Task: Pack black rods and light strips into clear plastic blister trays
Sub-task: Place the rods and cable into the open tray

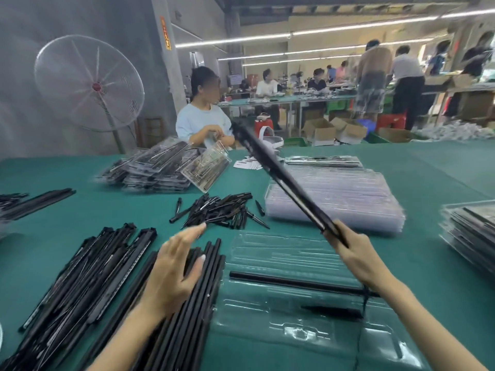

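Midway through packing: right hand (348,253) grasping light strip (278,175) angled far-left above open blister tray (281,253), left hand (174,266) flat, released, on black rods (187,303).

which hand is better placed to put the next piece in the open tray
Right, probably. The right hand already grips a long black strip, raised just above the open tray. The left hand rests open on the rod pile, holding nothing.

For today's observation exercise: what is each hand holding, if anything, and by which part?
The right hand grips a long black strip by its near end, the rest angled up over the table. The left hand holds nothing; it rests open on the black rods.
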The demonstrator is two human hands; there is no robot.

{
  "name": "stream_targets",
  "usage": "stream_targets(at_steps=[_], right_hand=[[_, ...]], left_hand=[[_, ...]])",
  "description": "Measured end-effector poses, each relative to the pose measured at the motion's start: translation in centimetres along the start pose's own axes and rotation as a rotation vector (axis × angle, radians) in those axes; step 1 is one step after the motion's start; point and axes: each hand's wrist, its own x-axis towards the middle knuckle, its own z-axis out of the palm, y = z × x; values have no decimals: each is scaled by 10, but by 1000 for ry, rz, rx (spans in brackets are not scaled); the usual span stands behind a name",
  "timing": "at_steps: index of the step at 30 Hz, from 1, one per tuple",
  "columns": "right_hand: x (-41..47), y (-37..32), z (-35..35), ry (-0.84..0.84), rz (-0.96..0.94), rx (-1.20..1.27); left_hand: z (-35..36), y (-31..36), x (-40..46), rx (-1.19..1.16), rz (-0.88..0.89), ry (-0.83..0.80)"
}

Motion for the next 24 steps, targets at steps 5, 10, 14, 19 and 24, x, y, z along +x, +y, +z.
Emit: stream_targets(at_steps=[5,10,14,19,24], right_hand=[[-31,16,-30,-106,-46,-438],[-51,33,-32,34,-93,-690],[-61,43,-24,132,-169,-690],[-62,42,-21,201,-218,-557],[-69,48,-33,214,-113,-265]], left_hand=[[33,28,38,-8,-140,362],[64,45,40,-638,-598,133],[98,48,39,-697,-895,61],[112,30,34,-802,-867,59],[105,20,25,-831,-739,-1]])
